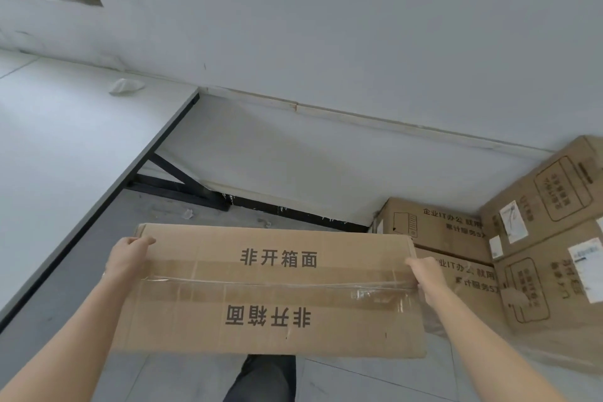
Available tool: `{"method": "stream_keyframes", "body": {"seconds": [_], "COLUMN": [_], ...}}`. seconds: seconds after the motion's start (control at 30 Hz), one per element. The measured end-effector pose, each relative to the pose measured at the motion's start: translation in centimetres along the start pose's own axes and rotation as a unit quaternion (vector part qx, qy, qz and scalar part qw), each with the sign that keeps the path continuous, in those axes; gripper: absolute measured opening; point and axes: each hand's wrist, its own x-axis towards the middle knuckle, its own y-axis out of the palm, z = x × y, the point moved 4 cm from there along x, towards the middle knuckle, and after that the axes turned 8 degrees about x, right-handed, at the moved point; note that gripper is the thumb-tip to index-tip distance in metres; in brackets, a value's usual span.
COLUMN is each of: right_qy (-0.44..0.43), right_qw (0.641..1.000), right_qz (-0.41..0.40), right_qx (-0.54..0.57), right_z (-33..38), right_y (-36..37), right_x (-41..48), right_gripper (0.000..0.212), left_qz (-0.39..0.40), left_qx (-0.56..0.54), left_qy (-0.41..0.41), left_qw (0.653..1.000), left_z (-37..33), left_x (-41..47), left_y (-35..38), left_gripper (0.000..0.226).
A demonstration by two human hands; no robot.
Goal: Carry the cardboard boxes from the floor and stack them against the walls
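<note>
I hold a long taped cardboard box (270, 290) with black printed characters in front of me, above the floor. My left hand (129, 254) grips its left end with the thumb curled over the top edge. My right hand (424, 274) grips its right end. To the right, a stack of two boxes (434, 232) stands against the white wall (326, 26). Closer to me on the right is another stack of two boxes (551, 238) bearing white labels.
A white table top (55, 147) with a black metal frame (176, 186) stands on the left, running to the wall. A crumpled white scrap (125, 85) lies on it. Grey floor (81, 287) shows below, and my dark trouser leg (261, 378) under the box.
</note>
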Motion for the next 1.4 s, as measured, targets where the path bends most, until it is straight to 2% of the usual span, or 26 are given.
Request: {"method": "stream_keyframes", "body": {"seconds": [0.1, 0.23, 0.37, 0.67, 0.8, 0.9, 1.03, 1.17, 1.27, 1.33, 1.4], "right_qy": [0.013, 0.043, 0.084, 0.132, 0.106, 0.052, -0.004, 0.052, 0.134, 0.158, 0.161], "right_qw": [1.0, 0.999, 0.996, 0.99, 0.992, 0.994, 0.996, 0.997, 0.987, 0.982, 0.98], "right_qz": [0.01, 0.003, 0.004, 0.016, -0.028, -0.04, -0.07, -0.06, -0.059, -0.066, -0.073], "right_qx": [-0.005, -0.015, -0.007, 0.036, 0.065, 0.089, 0.047, 0.014, 0.063, 0.085, 0.088], "right_z": [3.1, 6.4, 9.1, 11.2, 10.6, 12.0, 13.9, 10.8, 8.2, 7.3, 7.0], "right_y": [2.1, 4.4, 6.1, 10.3, 11.4, 12.9, 14.4, 14.9, 15.1, 15.1, 14.8], "right_x": [4.8, 10.4, 15.6, 28.0, 33.6, 36.4, 37.7, 37.6, 38.3, 39.1, 40.1], "right_gripper": [0.032, 0.04, 0.036, 0.051, 0.046, 0.028, 0.028, 0.024, 0.033, 0.037, 0.038], "left_qz": [0.011, 0.033, 0.046, 0.065, 0.056, 0.043, 0.036, 0.037, 0.065, 0.083, 0.096], "left_qx": [0.004, 0.002, 0.024, 0.089, 0.079, 0.063, 0.064, 0.06, 0.068, 0.065, 0.052], "left_qy": [-0.01, -0.035, -0.046, -0.042, -0.043, -0.047, -0.053, -0.067, -0.057, -0.049, -0.038], "left_qw": [1.0, 0.999, 0.998, 0.993, 0.994, 0.996, 0.996, 0.995, 0.994, 0.993, 0.993], "left_z": [-3.9, -9.4, -14.3, -19.3, -20.1, -20.5, -20.0, -19.5, -19.9, -20.0, -20.3], "left_x": [4.6, 10.2, 14.6, 22.7, 26.8, 29.9, 32.2, 32.4, 33.0, 33.6, 34.3], "left_y": [3.1, 7.1, 10.5, 20.7, 25.6, 27.6, 28.4, 28.2, 29.3, 30.3, 31.3], "left_gripper": [0.044, 0.043, 0.044, 0.044, 0.043, 0.042, 0.04, 0.039, 0.028, 0.02, 0.023]}}
